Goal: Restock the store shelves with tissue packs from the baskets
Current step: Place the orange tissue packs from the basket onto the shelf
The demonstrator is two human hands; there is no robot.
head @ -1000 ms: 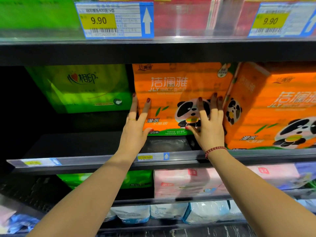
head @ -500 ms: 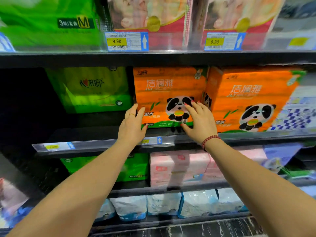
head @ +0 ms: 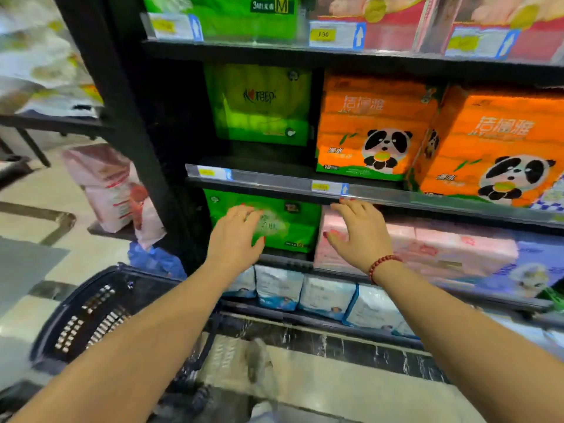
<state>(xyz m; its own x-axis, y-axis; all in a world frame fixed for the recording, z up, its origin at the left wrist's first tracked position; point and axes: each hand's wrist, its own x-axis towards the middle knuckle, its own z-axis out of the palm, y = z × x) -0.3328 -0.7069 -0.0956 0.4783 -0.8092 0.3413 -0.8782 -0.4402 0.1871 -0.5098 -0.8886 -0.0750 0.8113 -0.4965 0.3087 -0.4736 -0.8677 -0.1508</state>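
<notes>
"The hands?"
"Left hand [head: 235,236] and right hand [head: 360,236] are both empty, fingers spread loose."
"And the tissues?"
"The orange plastic-wrapped panda tissue pack [head: 375,117] stands on the black shelf [head: 268,182] at one o'clock; dark blue plastic basket [head: 91,315] at seven."

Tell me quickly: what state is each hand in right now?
Left hand: open, fingers spread, holding nothing, in front of the green pack.
Right hand: open, holding nothing, in front of the pink pack.
</notes>
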